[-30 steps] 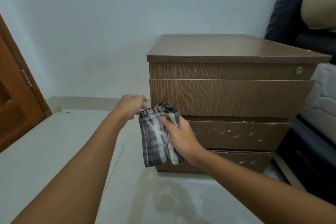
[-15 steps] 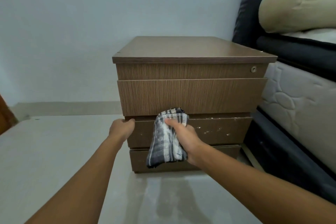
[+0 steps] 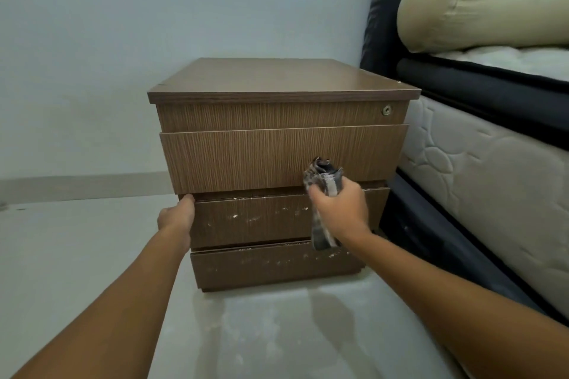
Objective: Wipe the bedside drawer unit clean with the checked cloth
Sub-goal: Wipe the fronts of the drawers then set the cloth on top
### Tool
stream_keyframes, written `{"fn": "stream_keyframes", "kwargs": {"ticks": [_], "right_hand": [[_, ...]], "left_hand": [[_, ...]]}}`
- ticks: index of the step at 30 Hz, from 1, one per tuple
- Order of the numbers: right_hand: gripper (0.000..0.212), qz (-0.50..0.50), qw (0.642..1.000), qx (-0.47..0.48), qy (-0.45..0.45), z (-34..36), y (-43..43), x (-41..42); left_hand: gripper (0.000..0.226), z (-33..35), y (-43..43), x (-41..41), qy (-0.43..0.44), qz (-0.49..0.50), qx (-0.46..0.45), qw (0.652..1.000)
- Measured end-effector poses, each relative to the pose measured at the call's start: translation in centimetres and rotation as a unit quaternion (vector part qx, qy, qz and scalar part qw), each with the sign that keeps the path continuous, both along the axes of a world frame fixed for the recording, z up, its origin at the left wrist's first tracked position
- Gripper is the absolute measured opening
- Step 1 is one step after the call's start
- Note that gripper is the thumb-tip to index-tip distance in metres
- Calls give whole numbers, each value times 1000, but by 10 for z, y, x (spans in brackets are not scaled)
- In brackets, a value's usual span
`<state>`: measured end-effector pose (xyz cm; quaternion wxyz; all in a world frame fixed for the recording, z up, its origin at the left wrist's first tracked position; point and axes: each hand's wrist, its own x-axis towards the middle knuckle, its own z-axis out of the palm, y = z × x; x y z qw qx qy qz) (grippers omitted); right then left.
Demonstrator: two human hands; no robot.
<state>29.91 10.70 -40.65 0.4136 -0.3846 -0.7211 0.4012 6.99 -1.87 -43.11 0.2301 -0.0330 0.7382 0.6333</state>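
Observation:
The brown wooden bedside drawer unit (image 3: 277,160) stands on the floor against the wall, with a small lock at its top right. Its two lower drawer fronts carry white specks. My right hand (image 3: 340,212) grips the grey checked cloth (image 3: 323,174) bunched up, at the right end of the gap between the big upper drawer and the speckled drawer below; a tail of cloth hangs under my fist. My left hand (image 3: 178,218) holds the unit's left front corner at the same gap, fingers curled round the edge.
A bed with a quilted white mattress (image 3: 480,181) and dark frame stands close on the right, a cream bolster (image 3: 483,3) on top. Pale tiled floor (image 3: 77,249) stretches left and in front. A plain wall rises behind the unit.
My right hand has carried the cloth from the left part of the drawer front to its right end. My left hand has stayed at the left corner. The view has shifted right.

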Motion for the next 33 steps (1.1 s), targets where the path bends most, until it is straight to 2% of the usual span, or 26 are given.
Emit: {"fn": "stream_keyframes", "kwargs": {"ticks": [3,9,15,20,22,25,27,33], "right_hand": [[20,-78,985,138,-74,5,20,23],[22,-129,914,334,-189,10,56,62],[28,-112,869,412,-249,5,74,85],[31,-87,836,439,-316,-1,82,90],[32,-61,836,431,-333,-6,86,89],[24,14,885,326,-333,-13,84,85],[14,47,901,276,-331,-19,81,82],[15,42,902,308,-299,-26,71,70]], "left_hand": [[49,-1,0,4,13,15,3,1000],[46,-6,-9,12,12,23,-5,1000],[56,-4,-21,20,-10,-8,-28,1000],[49,-5,-34,13,-36,-66,-57,996],[42,-6,-38,11,-38,-82,-68,994],[38,-6,-41,11,-29,-102,-75,992],[39,-3,-44,10,-22,-118,-86,989],[35,2,-60,1,-12,-167,-103,980]]}}
